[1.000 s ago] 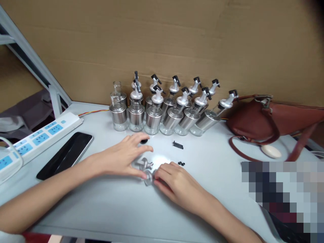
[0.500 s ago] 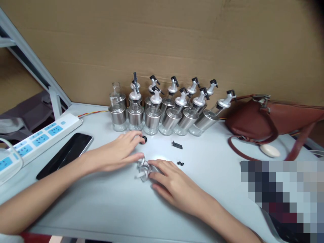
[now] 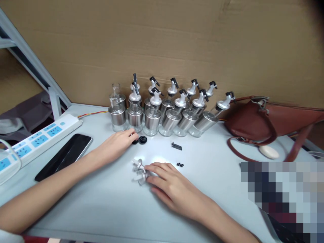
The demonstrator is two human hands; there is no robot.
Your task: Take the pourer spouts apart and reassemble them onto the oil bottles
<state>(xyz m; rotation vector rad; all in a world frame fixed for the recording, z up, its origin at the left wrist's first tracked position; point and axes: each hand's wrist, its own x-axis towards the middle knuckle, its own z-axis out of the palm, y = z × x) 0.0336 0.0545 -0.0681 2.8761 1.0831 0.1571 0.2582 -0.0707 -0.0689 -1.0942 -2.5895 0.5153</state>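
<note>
Two silver pourer spouts (image 3: 140, 176) lie on the table with clear flanges pointing left. My right hand (image 3: 172, 184) rests over their right ends, fingers stretched out and apart, fingertips touching them. Farther up, my left hand (image 3: 121, 141) has its fingers curled together over a black rubber stopper (image 3: 135, 141), partly hidden under the fingertips. A second black ring-shaped stopper (image 3: 143, 139) lies just right of those fingers. Beyond stand several glass bottles with steel bands (image 3: 152, 118), most topped with silver and black pourers. Two at the left (image 3: 117, 116) have bare necks.
Small black levers (image 3: 176, 146) and tiny black caps (image 3: 180, 164) lie to the right of centre. A phone (image 3: 64, 155) and a white power strip (image 3: 37, 143) are at left. A brown bag (image 3: 253, 125) and a white oval object (image 3: 269, 152) sit at right.
My left hand has moved left and its fingers have curled, uncovering one black stopper. The silver spouts have shifted slightly left beside my right hand.
</note>
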